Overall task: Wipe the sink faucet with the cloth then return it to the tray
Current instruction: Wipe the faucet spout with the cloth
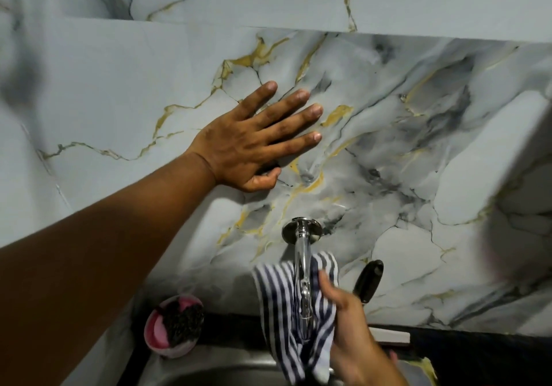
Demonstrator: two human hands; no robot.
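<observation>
Left forearm (98,254) close across the frame, left hand (248,143) flat and spread on the marble wall (418,146).
Right hand (352,335) gripping striped cloth (286,311) wrapped about the faucet (302,266) — spout tip hidden. Sink (209,370) cut off below. Pink bowl (174,326) holding a dark scrubber — blurred.

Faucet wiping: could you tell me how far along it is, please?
Done: the striped cloth is picked up. In hand: the right hand wraps it around the faucet, while the left hand braces on the wall. Left: finishing, then returning the cloth to the tray, not in view.
</observation>
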